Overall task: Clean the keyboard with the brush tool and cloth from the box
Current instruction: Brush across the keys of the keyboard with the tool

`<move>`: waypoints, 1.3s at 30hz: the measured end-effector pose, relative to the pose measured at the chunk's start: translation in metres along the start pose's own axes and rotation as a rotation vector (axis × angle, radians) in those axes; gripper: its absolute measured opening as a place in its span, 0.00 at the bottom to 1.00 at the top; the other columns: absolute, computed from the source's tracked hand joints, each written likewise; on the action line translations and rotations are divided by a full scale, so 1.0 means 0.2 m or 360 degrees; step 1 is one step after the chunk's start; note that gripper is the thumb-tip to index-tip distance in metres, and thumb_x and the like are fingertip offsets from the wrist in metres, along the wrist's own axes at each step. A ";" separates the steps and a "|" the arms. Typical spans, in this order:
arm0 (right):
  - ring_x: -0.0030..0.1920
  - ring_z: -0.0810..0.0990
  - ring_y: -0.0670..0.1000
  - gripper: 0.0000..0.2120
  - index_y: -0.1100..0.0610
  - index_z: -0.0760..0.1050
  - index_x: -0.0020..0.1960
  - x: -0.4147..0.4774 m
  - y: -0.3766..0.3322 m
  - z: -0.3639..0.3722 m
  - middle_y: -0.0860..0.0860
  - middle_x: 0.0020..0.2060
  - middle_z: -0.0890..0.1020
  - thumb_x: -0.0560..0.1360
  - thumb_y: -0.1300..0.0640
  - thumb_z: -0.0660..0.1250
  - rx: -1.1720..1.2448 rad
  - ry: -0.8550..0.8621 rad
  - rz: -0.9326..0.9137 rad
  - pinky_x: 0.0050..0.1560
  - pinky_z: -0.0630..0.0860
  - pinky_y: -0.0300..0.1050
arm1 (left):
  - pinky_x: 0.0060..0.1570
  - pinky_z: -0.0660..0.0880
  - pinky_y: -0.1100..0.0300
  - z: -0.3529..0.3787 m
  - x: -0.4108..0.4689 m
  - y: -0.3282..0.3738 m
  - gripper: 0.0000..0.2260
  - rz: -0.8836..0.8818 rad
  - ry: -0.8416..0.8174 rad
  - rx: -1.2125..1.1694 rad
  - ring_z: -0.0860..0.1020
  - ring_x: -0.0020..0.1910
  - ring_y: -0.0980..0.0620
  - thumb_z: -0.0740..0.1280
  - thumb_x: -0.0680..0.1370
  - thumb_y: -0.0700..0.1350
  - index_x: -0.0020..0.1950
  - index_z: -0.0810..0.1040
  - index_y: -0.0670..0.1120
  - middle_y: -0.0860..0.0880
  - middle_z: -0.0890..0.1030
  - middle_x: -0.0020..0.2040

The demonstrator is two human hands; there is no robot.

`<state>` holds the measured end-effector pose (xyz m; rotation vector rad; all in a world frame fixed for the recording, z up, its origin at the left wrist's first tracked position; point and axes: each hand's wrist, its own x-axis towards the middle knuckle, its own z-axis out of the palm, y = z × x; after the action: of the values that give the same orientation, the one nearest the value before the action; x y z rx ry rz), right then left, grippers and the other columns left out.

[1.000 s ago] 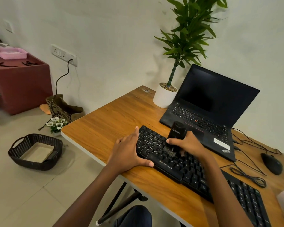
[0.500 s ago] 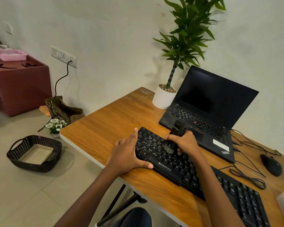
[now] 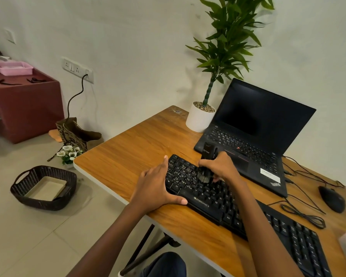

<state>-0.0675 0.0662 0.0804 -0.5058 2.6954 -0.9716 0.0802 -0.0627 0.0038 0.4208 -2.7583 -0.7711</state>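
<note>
While the left hand (image 3: 155, 188) lies spread and flat, clasping nothing, against the keyboard (image 3: 214, 198)'s left end, the right hand (image 3: 221, 168) is clenched around the brush tool (image 3: 206, 164). Its bristles touch the keyboard's upper key rows.

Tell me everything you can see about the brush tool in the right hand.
The brush tool is a black, plastic-looking stick with a small pale logo near its top end. It stands nearly upright, tilted slightly, with dark bristles at the bottom pressed onto the keys of the black keyboard near its left end. The right hand wraps its lower body. The left hand steadies the keyboard's left edge and does not touch the brush.
</note>
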 end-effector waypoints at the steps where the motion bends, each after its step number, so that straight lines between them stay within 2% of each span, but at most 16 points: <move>1: 0.28 0.79 0.50 0.12 0.61 0.73 0.42 0.01 -0.01 0.00 0.55 0.36 0.80 0.67 0.55 0.72 -0.0027 0.0025 -0.0001 0.20 0.70 0.37 | 0.71 0.51 0.53 0.00 0.00 0.00 0.61 0.0002 0.0000 -0.0002 0.56 0.74 0.52 0.65 0.58 0.75 0.77 0.39 0.47 0.51 0.56 0.77; 7: 0.28 0.79 0.50 0.13 0.62 0.72 0.46 0.01 -0.02 0.00 0.54 0.36 0.80 0.68 0.55 0.72 -0.0097 -0.0065 -0.0024 0.21 0.72 0.36 | 0.71 0.51 0.53 0.00 0.00 0.00 0.60 0.0005 0.0002 -0.0001 0.56 0.74 0.52 0.65 0.58 0.75 0.77 0.39 0.47 0.51 0.55 0.77; 9: 0.29 0.79 0.49 0.11 0.61 0.72 0.44 0.01 -0.01 -0.01 0.54 0.36 0.80 0.69 0.56 0.71 -0.0063 0.0012 -0.0028 0.22 0.73 0.37 | 0.71 0.51 0.53 0.00 0.00 0.00 0.60 0.0004 -0.0009 0.0004 0.56 0.74 0.52 0.65 0.58 0.75 0.77 0.39 0.47 0.51 0.55 0.77; 11: 0.29 0.79 0.49 0.11 0.60 0.72 0.41 0.01 0.00 0.00 0.54 0.36 0.80 0.69 0.55 0.72 -0.0052 -0.0040 -0.0071 0.23 0.74 0.37 | 0.71 0.51 0.53 0.00 0.00 0.00 0.60 -0.0002 -0.0010 0.0010 0.56 0.74 0.52 0.65 0.58 0.75 0.77 0.39 0.47 0.51 0.55 0.77; 14: 0.22 0.76 0.43 0.10 0.59 0.73 0.37 -0.01 0.01 0.00 0.52 0.32 0.79 0.70 0.55 0.71 -0.0008 0.0009 -0.0093 0.20 0.70 0.34 | 0.71 0.51 0.52 0.00 0.00 0.00 0.61 -0.0003 -0.0008 0.0005 0.56 0.74 0.52 0.65 0.58 0.75 0.77 0.38 0.47 0.51 0.56 0.77; 16: 0.19 0.74 0.43 0.10 0.59 0.73 0.34 -0.01 0.03 0.00 0.52 0.29 0.79 0.70 0.56 0.71 0.0069 0.0088 -0.0108 0.19 0.69 0.34 | 0.71 0.51 0.52 0.00 0.00 0.00 0.60 -0.0005 -0.0017 0.0007 0.56 0.74 0.52 0.65 0.58 0.75 0.77 0.38 0.47 0.51 0.56 0.77; 19: 0.21 0.74 0.45 0.11 0.59 0.73 0.34 -0.03 0.03 0.02 0.52 0.28 0.78 0.70 0.56 0.71 0.0105 0.0100 -0.0121 0.19 0.69 0.34 | 0.71 0.50 0.53 0.00 0.00 0.00 0.60 -0.0016 -0.0021 0.0000 0.56 0.74 0.52 0.66 0.59 0.75 0.77 0.38 0.47 0.51 0.55 0.77; 22: 0.22 0.74 0.44 0.11 0.58 0.73 0.34 -0.03 0.03 0.03 0.50 0.28 0.78 0.71 0.56 0.71 0.0116 0.0173 -0.0126 0.18 0.68 0.32 | 0.71 0.51 0.52 0.00 0.00 0.00 0.60 -0.0006 -0.0021 0.0001 0.56 0.74 0.52 0.65 0.58 0.75 0.77 0.38 0.47 0.51 0.55 0.77; 25: 0.19 0.74 0.43 0.11 0.60 0.75 0.36 -0.02 0.01 0.01 0.52 0.28 0.79 0.70 0.54 0.72 0.0047 0.0042 -0.0151 0.19 0.69 0.34 | 0.71 0.51 0.52 0.00 0.00 0.00 0.60 -0.0016 -0.0010 -0.0015 0.56 0.74 0.52 0.66 0.58 0.75 0.77 0.39 0.47 0.51 0.56 0.77; 28: 0.23 0.75 0.44 0.12 0.57 0.71 0.33 -0.01 0.01 0.01 0.50 0.28 0.77 0.70 0.55 0.71 -0.0016 0.0151 -0.0126 0.21 0.70 0.34 | 0.71 0.51 0.52 0.00 0.00 0.00 0.60 -0.0012 -0.0011 -0.0019 0.56 0.74 0.52 0.66 0.58 0.75 0.77 0.38 0.47 0.51 0.56 0.77; 32: 0.19 0.74 0.43 0.10 0.59 0.73 0.35 -0.01 0.01 0.03 0.52 0.29 0.79 0.70 0.55 0.70 -0.0033 0.0057 -0.0142 0.19 0.68 0.34 | 0.71 0.51 0.52 0.00 0.00 0.00 0.61 -0.0018 -0.0010 -0.0031 0.56 0.74 0.53 0.66 0.58 0.75 0.77 0.38 0.47 0.52 0.57 0.76; 36: 0.26 0.76 0.48 0.11 0.58 0.72 0.33 -0.02 0.02 0.05 0.53 0.30 0.79 0.70 0.56 0.70 0.0024 0.0208 -0.0140 0.25 0.73 0.40 | 0.71 0.51 0.52 -0.01 0.00 0.00 0.61 -0.0024 -0.0030 -0.0019 0.56 0.74 0.52 0.66 0.58 0.75 0.77 0.38 0.47 0.51 0.56 0.76; 39: 0.20 0.75 0.43 0.09 0.60 0.74 0.37 -0.04 0.02 0.05 0.51 0.29 0.79 0.70 0.56 0.70 0.0068 0.0082 -0.0162 0.20 0.69 0.34 | 0.71 0.50 0.53 -0.01 -0.01 0.01 0.60 -0.0025 -0.0024 -0.0033 0.56 0.74 0.52 0.66 0.59 0.74 0.77 0.38 0.47 0.51 0.57 0.76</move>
<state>-0.0586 0.0662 0.0712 -0.6234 2.7107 -1.0805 0.0816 -0.0616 0.0060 0.4345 -2.7616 -0.8093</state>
